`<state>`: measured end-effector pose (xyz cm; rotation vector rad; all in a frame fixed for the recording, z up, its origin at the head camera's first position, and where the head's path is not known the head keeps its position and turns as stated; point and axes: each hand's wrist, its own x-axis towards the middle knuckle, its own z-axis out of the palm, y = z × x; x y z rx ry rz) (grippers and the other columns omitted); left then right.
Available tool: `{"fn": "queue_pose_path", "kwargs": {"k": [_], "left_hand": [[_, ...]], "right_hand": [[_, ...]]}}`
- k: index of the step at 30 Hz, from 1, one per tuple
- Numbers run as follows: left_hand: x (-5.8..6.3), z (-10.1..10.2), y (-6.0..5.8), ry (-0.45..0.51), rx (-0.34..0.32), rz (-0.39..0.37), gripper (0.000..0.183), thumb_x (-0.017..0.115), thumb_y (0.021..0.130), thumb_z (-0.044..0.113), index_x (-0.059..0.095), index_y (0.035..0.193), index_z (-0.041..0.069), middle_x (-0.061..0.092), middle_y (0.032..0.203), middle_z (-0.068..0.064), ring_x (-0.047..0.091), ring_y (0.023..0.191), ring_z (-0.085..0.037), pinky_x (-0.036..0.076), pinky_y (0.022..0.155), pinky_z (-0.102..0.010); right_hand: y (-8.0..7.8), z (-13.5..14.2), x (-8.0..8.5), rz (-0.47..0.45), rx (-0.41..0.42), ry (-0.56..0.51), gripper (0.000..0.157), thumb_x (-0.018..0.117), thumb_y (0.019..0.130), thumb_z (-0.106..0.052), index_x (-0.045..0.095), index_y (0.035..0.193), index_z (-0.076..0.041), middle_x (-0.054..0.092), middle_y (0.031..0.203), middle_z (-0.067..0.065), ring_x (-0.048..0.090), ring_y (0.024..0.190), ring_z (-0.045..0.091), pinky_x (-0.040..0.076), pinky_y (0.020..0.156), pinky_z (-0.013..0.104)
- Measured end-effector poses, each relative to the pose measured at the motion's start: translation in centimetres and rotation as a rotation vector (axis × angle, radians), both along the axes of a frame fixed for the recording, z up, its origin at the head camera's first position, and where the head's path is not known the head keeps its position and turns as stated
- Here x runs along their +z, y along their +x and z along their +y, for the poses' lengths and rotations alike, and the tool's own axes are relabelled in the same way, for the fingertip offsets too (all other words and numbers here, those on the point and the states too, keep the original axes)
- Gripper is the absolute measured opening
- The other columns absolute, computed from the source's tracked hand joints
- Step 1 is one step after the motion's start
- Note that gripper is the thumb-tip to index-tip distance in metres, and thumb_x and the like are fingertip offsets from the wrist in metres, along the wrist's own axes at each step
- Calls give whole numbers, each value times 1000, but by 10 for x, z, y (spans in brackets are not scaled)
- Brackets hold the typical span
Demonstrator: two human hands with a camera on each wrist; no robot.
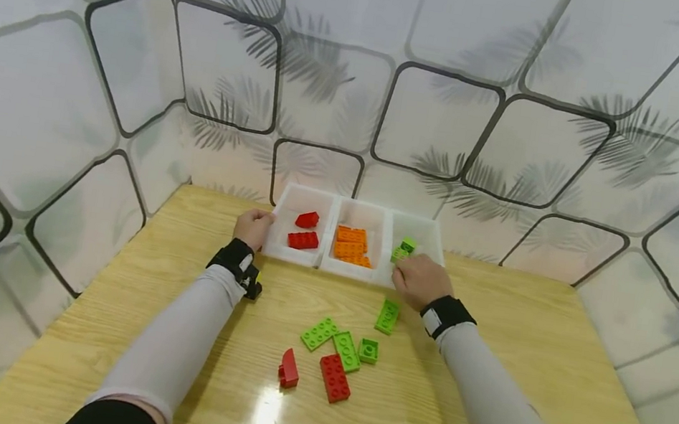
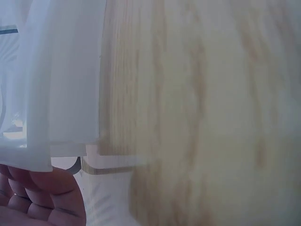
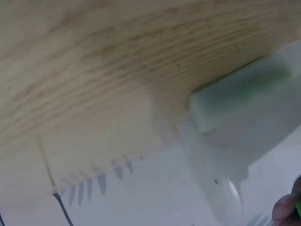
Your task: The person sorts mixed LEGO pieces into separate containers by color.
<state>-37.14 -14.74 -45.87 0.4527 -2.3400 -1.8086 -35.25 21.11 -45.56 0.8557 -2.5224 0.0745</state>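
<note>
From the head view I see both hands up at the white three-compartment tray [image 1: 314, 261] that sits at the far edge of the wooden bench [image 1: 485, 377]. My left hand [image 1: 253, 227] is at the tray's left end, its fingers curled over the near left corner of the wall; the left wrist view shows the knuckles right against the white plastic, so I read this grip as closed round the tray's edge. My right hand [image 1: 420, 280] is at the near wall of the right compartment, fingers bent down toward a light green brick [image 1: 399, 254] that lies at the compartment's front; the fingertips are hidden behind the back of the hand, so I cannot tell whether the grip has that brick pinched or only hovers at it. A second green brick [image 1: 409, 245] lies just behind it in the same compartment. The left compartment holds two red bricks [image 1: 303, 239], the middle one a stack of orange bricks [image 1: 351, 245]. On the bench between my forearms lie loose pieces: a green brick [image 1: 387, 316] just beside the right wrist, three more green ones [image 1: 346, 350] clustered nearer me, a red flat brick [image 1: 334, 378] touching them, and a small red sloped piece [image 1: 288, 368] just to its left.
</note>
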Motion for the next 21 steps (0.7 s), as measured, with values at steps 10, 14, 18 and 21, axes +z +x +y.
{"fn": "queue_pose_path", "kwargs": {"k": [10, 14, 18, 21], "left_hand": [[0, 7, 2, 54, -12, -31, 38, 52, 98, 25, 61, 120, -4, 58, 121, -22, 54, 105, -33, 45, 90, -43], [1, 8, -1, 71, -6, -28, 38, 52, 98, 26, 61, 120, -3, 58, 123, -22, 54, 107, -34, 45, 92, -44], [4, 8, -2, 44, 6, -32, 38, 52, 98, 27, 62, 120, -2, 59, 123, -20, 54, 107, -33, 45, 92, -43], [4, 4, 0, 19, 21, -37, 38, 52, 98, 27, 63, 120, -1, 60, 123, -20, 54, 107, -33, 44, 93, -42]], "right_hand": [[-13, 10, -15, -115, -134, 56, 45, 51, 94, -34, 59, 129, -7, 53, 125, 22, 44, 118, 43, 33, 100, 58], [-13, 17, -19, -134, -150, 50, 60, 51, 96, -40, 42, 147, -8, 37, 148, 20, 23, 140, 42, 14, 112, 60], [-11, 23, -18, -190, -155, 53, 73, 47, 97, -46, 24, 155, -9, 21, 159, 17, 6, 147, 39, 6, 114, 58], [-6, 23, -17, -220, -139, 68, 77, 45, 97, -49, 17, 156, -8, 13, 161, 16, 1, 147, 37, 5, 114, 58]]}}
